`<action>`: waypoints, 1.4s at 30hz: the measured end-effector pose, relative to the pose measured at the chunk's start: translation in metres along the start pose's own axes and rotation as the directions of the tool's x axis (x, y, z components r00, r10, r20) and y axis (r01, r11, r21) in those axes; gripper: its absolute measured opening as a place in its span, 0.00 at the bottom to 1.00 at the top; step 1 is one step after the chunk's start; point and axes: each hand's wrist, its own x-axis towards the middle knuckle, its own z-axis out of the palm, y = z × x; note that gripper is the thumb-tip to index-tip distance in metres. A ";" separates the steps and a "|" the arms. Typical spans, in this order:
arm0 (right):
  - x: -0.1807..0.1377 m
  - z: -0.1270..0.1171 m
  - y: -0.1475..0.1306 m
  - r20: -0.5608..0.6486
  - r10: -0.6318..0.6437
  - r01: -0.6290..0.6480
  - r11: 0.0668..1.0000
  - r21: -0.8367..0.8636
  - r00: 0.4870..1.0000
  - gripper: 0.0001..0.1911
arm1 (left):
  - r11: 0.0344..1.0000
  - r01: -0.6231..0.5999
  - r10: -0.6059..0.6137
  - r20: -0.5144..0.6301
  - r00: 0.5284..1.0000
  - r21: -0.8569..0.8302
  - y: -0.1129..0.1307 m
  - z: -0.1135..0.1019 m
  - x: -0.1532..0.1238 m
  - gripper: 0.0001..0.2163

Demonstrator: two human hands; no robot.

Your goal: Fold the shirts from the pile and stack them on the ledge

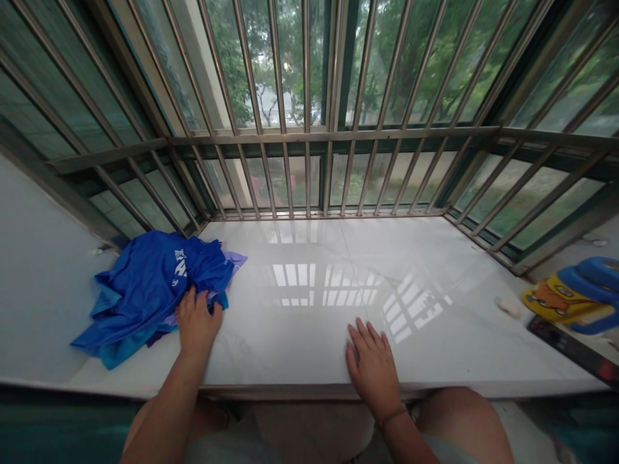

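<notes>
The person's left hand (197, 320) sits at the lower left of the frame, on the near edge of a crumpled blue shirt (145, 283). The fingers curl into the folds and the thumb is spread to the side, so the hand is half closed with a bunch of fabric in it. The shirt lies in a heap at the left end of the white surface (309, 258), its white print facing up, and a purple cloth (235, 261) peeks out from under its upper right edge. The right hand (370, 361) rests flat and open at the lower middle of the frame, palm down on the bare stone, holding nothing and well apart from the heap. Getting a grip on the shirt looks like the step in hand. It would go better with the fingers on one layer or a seam than on a bunch, since the two cloths overlap and could lift together. The surface looks glossy, so loose fabric may slide. At the right edge, well clear of both hands, lie a small pale lump (507, 306) and a blue and yellow plastic thing (575, 296). Window bars (309, 135) close off the far side across the top of the frame.
</notes>
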 end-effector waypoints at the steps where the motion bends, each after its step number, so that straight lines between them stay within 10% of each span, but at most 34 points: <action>1: 0.000 0.000 0.000 -0.002 0.000 0.000 1.000 0.004 1.000 0.26 | 1.000 -0.015 0.015 -0.005 1.000 0.000 0.004 -0.001 -0.001 0.26; 11: 0.001 -0.001 -0.002 -0.003 0.015 -0.015 1.000 0.013 1.000 0.26 | 0.979 -0.202 0.202 -0.009 0.979 -0.036 0.018 -0.002 -0.002 0.25; 16: 0.001 0.000 -0.002 -0.011 0.006 -0.006 1.000 0.019 1.000 0.26 | 0.874 -0.365 0.419 0.116 0.901 -0.320 0.100 -0.006 -0.046 0.22; 18: 0.000 0.001 0.001 -0.026 0.005 -0.004 1.000 0.031 1.000 0.28 | 0.779 -0.415 0.560 0.221 0.799 -0.470 0.153 -0.019 -0.082 0.23; 21: -0.003 0.005 0.008 -0.048 -0.020 0.023 0.998 0.055 0.999 0.35 | 0.487 -0.434 0.854 0.308 0.419 -0.758 0.223 -0.047 -0.135 0.28; 23: -0.005 0.007 0.012 -0.044 -0.052 0.055 0.997 0.062 0.998 0.35 | 0.429 -0.392 0.890 0.308 0.335 -0.814 0.247 -0.061 -0.156 0.32; 25: -0.006 0.006 0.014 -0.027 -0.077 0.078 0.995 0.059 0.997 0.33 | 0.451 -0.419 0.873 0.290 0.393 -0.788 0.249 -0.064 -0.161 0.34; 30: -0.003 0.000 0.005 -0.032 -0.050 0.052 0.998 0.048 0.998 0.24 | 0.817 -0.395 0.517 0.229 0.825 -0.419 0.185 -0.036 -0.125 0.26; 32: -0.002 -0.002 0.001 -0.038 -0.038 0.040 0.998 0.049 0.999 0.22 | 0.933 -0.282 0.333 0.239 0.912 -0.222 0.151 -0.029 -0.104 0.21; 37: -0.001 -0.006 -0.002 -0.024 -0.027 0.028 0.998 0.052 0.999 0.22 | 0.964 -0.265 0.239 0.403 0.883 0.010 0.112 -0.030 -0.078 0.13; 42: -0.002 -0.004 0.002 -0.025 -0.040 0.042 0.998 0.050 0.999 0.22 | 0.930 -0.205 0.356 0.613 0.705 -0.303 0.170 -0.043 -0.116 0.10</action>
